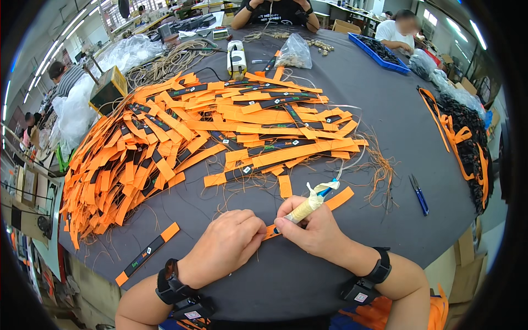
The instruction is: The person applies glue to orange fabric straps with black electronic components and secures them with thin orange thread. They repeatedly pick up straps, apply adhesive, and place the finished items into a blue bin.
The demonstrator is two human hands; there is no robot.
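Orange strap [340, 198] looks flat, narrow and partly hidden.

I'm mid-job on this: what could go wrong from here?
The tip of the tape-wrapped tool sits close to the fingers of the left hand, so a slip by the right hand might catch them.

The tool's pale cord runs beside the strip heap and could snag.

Loose orange threads near that cord might tangle with it.
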